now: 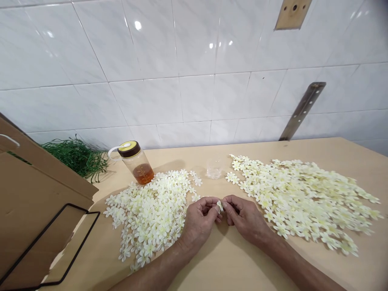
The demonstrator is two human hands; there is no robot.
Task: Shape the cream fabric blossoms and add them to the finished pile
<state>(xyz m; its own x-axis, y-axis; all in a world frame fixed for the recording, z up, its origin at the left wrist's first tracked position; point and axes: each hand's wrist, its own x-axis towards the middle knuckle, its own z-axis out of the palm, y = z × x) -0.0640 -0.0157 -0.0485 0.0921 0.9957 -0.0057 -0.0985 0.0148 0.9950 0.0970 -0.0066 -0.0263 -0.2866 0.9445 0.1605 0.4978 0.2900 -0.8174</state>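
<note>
Between my fingertips, low in the middle of the head view, is a small white artificial flower [220, 206]. My left hand [202, 216] pinches it between thumb and forefinger. My right hand [243, 214] meets it from the other side, thumb and fingers pressed together at the flower's edge; whatever else they hold is too small to make out. Left of my hands lies a loose heap of white flowers [154, 214]. To the right spreads a wider layer of similar yellowish-white flowers [306, 194]. A small clear plastic cup [214, 171] stands just beyond my hands.
A bottle [136, 163] of amber liquid with a brown and yellow lid stands behind the left heap. Green artificial stems [77, 155] lie at the far left. A cardboard box [39, 202] and a black wire frame [80, 242] occupy the left side. A tiled wall [197, 97] bounds the table.
</note>
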